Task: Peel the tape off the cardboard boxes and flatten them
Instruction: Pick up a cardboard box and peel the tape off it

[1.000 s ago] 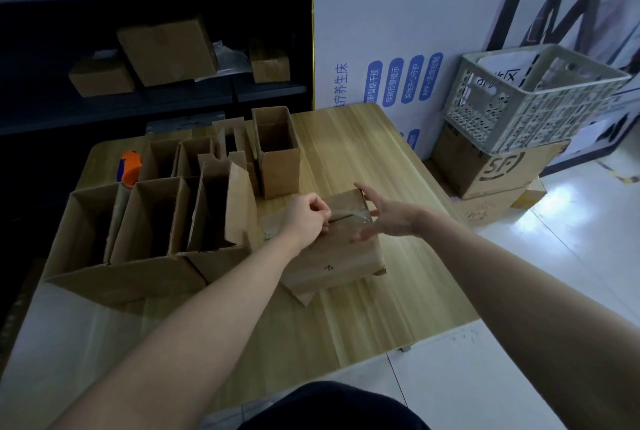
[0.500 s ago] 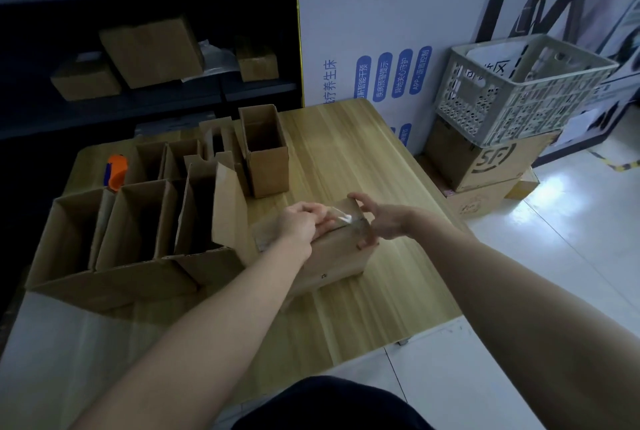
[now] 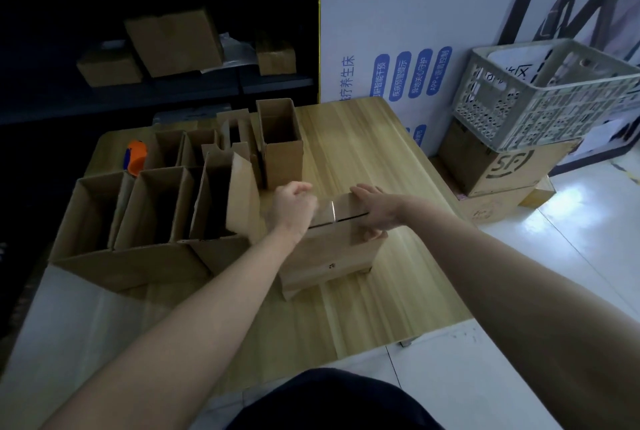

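Note:
A small closed cardboard box (image 3: 329, 256) stands on the wooden table (image 3: 363, 152) in front of me. Clear tape (image 3: 330, 211) runs across its top seam and glints. My left hand (image 3: 292, 207) is curled at the box's top left and pinches the tape's loose end. My right hand (image 3: 375, 211) holds the box's top right corner, fingers over the top and thumb on the near face. Several open cardboard boxes (image 3: 156, 207) stand in rows on the left half of the table.
An orange and blue object (image 3: 135, 157) lies behind the open boxes. A tall open box (image 3: 280, 142) stands at the back. To the right, on the floor, a grey plastic crate (image 3: 547, 93) sits on stacked cardboard boxes (image 3: 502, 173). Dark shelves with boxes stand behind the table.
My left hand has pulled the tape's end leftwards along the top of the box. My right hand has shifted from the tape to grip the box's right corner.

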Action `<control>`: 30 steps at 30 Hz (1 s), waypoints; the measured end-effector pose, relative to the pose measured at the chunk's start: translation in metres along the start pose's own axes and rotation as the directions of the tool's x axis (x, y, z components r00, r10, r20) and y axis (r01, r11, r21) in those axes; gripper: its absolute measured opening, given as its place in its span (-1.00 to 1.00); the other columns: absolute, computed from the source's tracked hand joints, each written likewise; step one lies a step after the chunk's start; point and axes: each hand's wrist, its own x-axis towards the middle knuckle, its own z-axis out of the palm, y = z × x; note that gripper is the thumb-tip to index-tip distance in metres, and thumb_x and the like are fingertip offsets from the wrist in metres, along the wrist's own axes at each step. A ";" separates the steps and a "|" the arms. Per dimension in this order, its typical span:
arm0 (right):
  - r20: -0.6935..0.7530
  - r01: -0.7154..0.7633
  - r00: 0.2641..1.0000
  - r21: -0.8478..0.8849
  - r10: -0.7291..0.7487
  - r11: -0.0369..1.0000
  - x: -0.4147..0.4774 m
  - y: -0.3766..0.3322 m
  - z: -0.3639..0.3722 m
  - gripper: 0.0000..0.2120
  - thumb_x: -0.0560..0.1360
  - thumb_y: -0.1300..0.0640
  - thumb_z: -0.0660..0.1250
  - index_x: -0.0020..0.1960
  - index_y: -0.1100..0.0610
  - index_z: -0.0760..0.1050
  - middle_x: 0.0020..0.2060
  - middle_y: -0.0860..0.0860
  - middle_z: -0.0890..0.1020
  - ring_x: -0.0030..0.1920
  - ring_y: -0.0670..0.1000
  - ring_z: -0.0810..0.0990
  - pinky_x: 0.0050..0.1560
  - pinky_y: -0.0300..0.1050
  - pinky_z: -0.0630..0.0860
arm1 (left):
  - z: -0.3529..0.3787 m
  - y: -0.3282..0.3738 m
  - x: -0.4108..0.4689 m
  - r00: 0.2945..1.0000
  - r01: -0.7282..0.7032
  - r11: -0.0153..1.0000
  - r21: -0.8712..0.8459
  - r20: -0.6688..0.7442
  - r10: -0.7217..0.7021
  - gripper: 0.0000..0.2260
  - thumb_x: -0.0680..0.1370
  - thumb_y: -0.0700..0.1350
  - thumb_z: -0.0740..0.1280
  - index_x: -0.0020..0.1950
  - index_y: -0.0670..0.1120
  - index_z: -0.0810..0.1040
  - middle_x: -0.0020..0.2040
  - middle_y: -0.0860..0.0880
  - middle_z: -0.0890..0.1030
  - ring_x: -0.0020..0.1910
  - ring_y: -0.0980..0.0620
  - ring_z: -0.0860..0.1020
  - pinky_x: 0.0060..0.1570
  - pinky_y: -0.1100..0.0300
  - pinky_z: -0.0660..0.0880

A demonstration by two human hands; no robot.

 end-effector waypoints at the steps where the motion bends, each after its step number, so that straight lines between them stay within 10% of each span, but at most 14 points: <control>1: 0.001 -0.003 1.000 -0.031 0.003 1.000 0.000 -0.001 -0.001 -0.05 0.42 0.14 0.41 0.55 -0.01 -0.19 0.53 -0.12 -0.12 0.52 0.12 -0.16 0.45 0.28 0.02 | 0.004 0.001 -0.004 0.992 -0.080 0.990 0.120 0.106 0.067 -0.81 0.50 -0.03 0.31 0.10 0.00 0.53 0.21 -0.01 0.48 0.09 0.08 0.45 0.13 0.09 0.42; 6: -0.053 0.059 0.996 -0.168 -0.069 0.984 0.000 -0.015 0.008 0.06 0.33 -0.07 0.50 0.54 0.12 -0.14 0.53 -0.02 -0.07 0.51 0.12 -0.18 0.46 0.15 -0.11 | 0.015 -0.009 -0.004 0.941 -0.337 0.770 0.541 0.214 0.261 -0.72 0.47 0.02 0.42 0.07 -0.12 0.57 0.19 -0.04 0.49 0.26 -0.06 0.37 0.19 0.11 0.33; 16: -0.240 -0.037 0.971 -0.116 0.008 0.993 -0.007 0.011 0.013 0.16 0.17 -0.12 0.58 0.53 0.11 -0.05 0.47 0.06 0.11 0.45 0.14 0.13 0.44 0.07 0.13 | -0.044 -0.020 0.021 0.955 0.046 0.998 -0.035 -0.292 -0.054 -0.90 0.55 -0.18 0.31 -0.15 -0.04 0.54 -0.14 0.01 0.57 -0.12 0.03 0.55 -0.23 0.28 0.44; 23: -0.139 0.045 0.988 -0.191 -0.073 0.981 0.003 -0.023 0.030 0.32 0.13 -0.31 0.52 0.52 0.03 -0.31 0.53 -0.01 -0.18 0.50 0.17 -0.29 0.46 0.27 -0.21 | -0.030 -0.030 0.004 0.962 0.095 0.989 -0.114 -0.244 -0.120 -0.86 0.53 -0.25 0.33 -0.03 -0.01 0.46 -0.12 0.06 0.54 -0.21 0.18 0.52 -0.34 0.37 0.38; 30: -0.237 0.107 0.960 -0.165 -0.145 0.980 0.010 -0.044 0.034 0.29 0.17 -0.29 0.52 0.54 0.13 -0.24 0.52 0.07 -0.04 0.51 0.12 -0.12 0.47 0.13 -0.23 | -0.040 -0.023 0.002 0.996 0.081 0.997 -0.010 0.036 -0.080 -0.89 0.51 -0.20 0.29 -0.05 -0.01 0.55 -0.07 0.09 0.53 -0.02 0.10 0.46 -0.01 0.18 0.40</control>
